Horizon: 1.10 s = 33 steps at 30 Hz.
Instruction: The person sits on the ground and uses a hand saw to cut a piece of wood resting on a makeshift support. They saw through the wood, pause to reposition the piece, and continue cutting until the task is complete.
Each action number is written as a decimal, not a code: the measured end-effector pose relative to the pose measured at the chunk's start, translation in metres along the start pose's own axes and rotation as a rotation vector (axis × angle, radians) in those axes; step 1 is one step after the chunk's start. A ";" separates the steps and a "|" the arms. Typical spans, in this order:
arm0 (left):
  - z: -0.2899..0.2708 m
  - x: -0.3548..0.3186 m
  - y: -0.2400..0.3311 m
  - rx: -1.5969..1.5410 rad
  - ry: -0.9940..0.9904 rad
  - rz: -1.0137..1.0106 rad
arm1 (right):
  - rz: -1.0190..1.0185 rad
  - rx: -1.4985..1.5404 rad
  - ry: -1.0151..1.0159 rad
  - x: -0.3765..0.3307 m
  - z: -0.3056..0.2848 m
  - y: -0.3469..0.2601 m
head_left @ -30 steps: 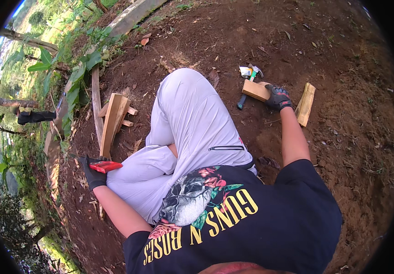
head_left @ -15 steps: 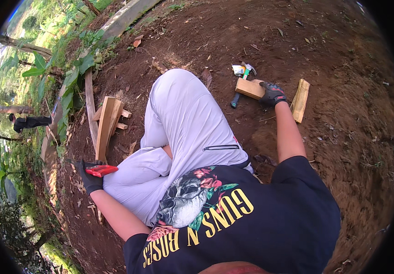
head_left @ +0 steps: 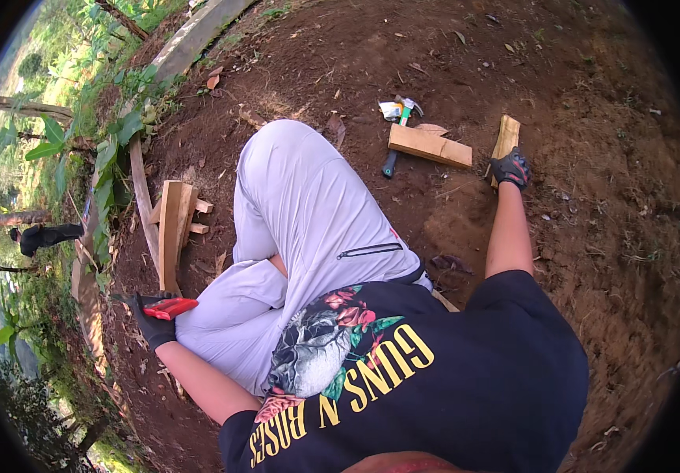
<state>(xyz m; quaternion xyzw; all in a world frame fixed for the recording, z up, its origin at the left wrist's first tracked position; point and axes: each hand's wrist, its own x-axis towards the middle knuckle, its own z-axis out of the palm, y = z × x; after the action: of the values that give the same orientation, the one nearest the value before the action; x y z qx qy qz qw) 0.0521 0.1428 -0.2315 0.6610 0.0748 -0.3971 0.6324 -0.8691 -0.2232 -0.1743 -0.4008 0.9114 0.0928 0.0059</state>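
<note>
Gripping wood piece (head_left: 505,140) at 1 o'clock, right hand (head_left: 511,168) closed; left hand (head_left: 151,319) clasps red tool (head_left: 168,307) at 8; plank (head_left: 430,146) and hatchet (head_left: 400,126) lie untouched.

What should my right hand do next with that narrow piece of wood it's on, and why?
Probably close the right hand around the narrow wood piece and lift it off the dirt. The gloved fingers rest on its near end, while it lies on the soil beside the flat wood block and hammer. The left hand already holds a red tool.

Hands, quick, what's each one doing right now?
Left hand: closed on a red-handled tool.
Right hand: gloved, closed on a split wood piece on the dirt.
</note>
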 end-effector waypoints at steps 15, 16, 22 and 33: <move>0.002 0.005 -0.008 -0.108 -0.038 -0.011 | 0.119 1.929 -0.537 0.032 -0.001 0.029; 0.009 0.003 -0.011 -0.118 -0.033 0.008 | 0.056 2.010 -0.549 0.022 -0.011 0.019; 0.005 -0.002 -0.006 -0.151 -0.074 -0.119 | -0.168 2.222 -0.811 -0.026 -0.057 -0.072; 0.034 -0.034 -0.012 -0.385 0.069 -0.005 | -1.077 1.853 -1.892 -0.159 -0.131 -0.305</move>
<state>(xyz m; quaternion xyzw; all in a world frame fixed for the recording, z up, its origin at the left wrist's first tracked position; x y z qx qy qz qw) 0.0078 0.1285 -0.2156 0.5406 0.1727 -0.3544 0.7432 -0.5302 -0.3319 -0.0821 -0.3318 0.0349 -0.3113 0.8898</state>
